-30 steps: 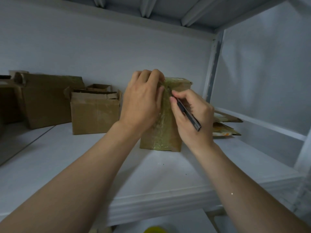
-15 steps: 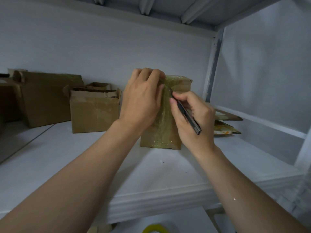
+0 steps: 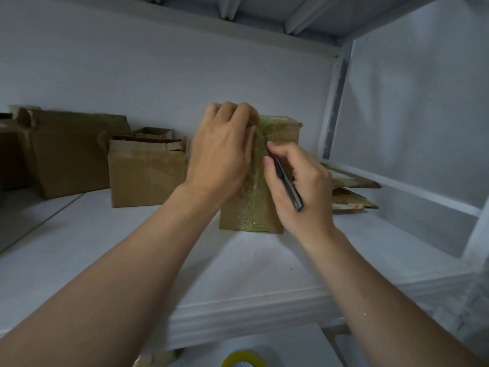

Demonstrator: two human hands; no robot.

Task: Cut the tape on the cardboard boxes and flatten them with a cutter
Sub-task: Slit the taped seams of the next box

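We are looking into a pale grey shelving bay, and the wide white shelf board point(image 3: 164, 263) is carrying everything here. At its middle, a small brown cardboard box wrapped in glossy clear tape point(image 3: 254, 205) is standing upright. Our left hand point(image 3: 222, 154) is gripping the box's top left edge, fingers curling over the top. Our right hand point(image 3: 299, 186) is pinching a slim black cutter point(image 3: 287, 185) like a pen, its tip touching the taped front face near the top. To the left, an open brown cardboard box with ragged flaps point(image 3: 146, 173) is sitting further back, with a larger brown carton point(image 3: 71, 152) beyond it against the plain grey back wall point(image 3: 148, 75). To the right, flattened cardboard pieces point(image 3: 352, 192) are lying near the white metal upright post point(image 3: 334, 102). Down at the near edge, below the shelf, a yellow roll of tape point(image 3: 243, 360) is peeking in.
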